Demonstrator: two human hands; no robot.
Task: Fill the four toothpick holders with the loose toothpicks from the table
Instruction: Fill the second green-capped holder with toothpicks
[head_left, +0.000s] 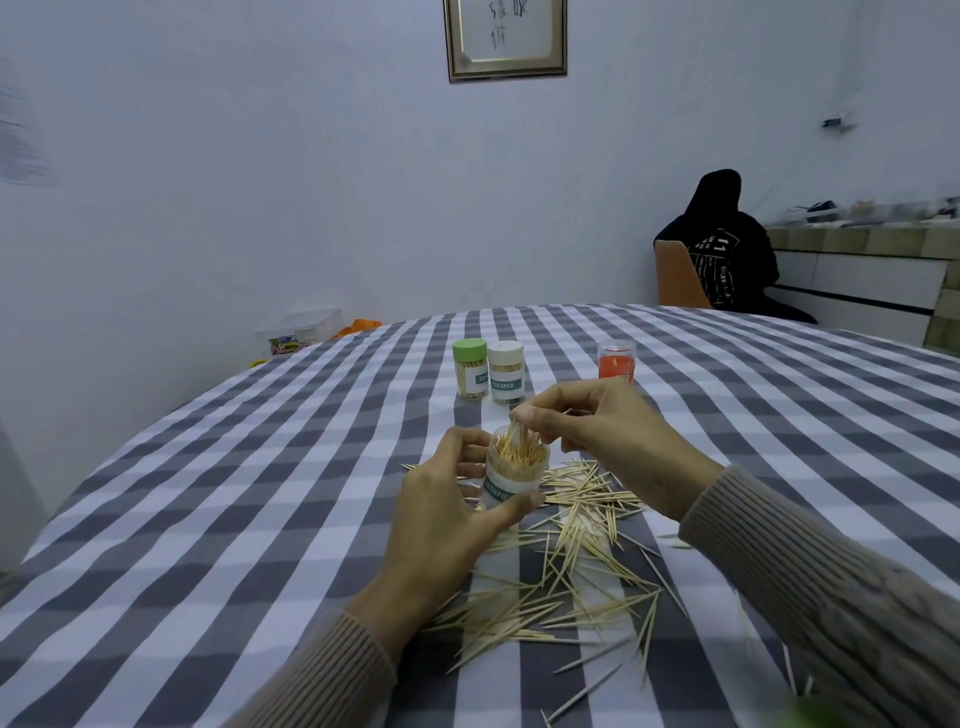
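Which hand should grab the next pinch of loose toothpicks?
Right. The right hand is already feeding toothpicks into the open holder, with the loose toothpicks lying beneath it. The left hand is occupied gripping that holder.

Matt checked cloth (260, 493) covers the desk; pale wooden toothpicks (576, 566); clear glossy plastic holder (511, 467); ribbed knit sleeves (810, 566).

Pale wall (260, 182), framed picture (505, 39), checked tablecloth (208, 519), orange chair (678, 280)

- You can read "TOOTHPICK" on the white-lidded clear toothpick holder (506, 377).
- Your held clear open-topped holder (511, 475) shows "OOTHPICK".
- The green-lidded holder (470, 369) shows only "TOO".
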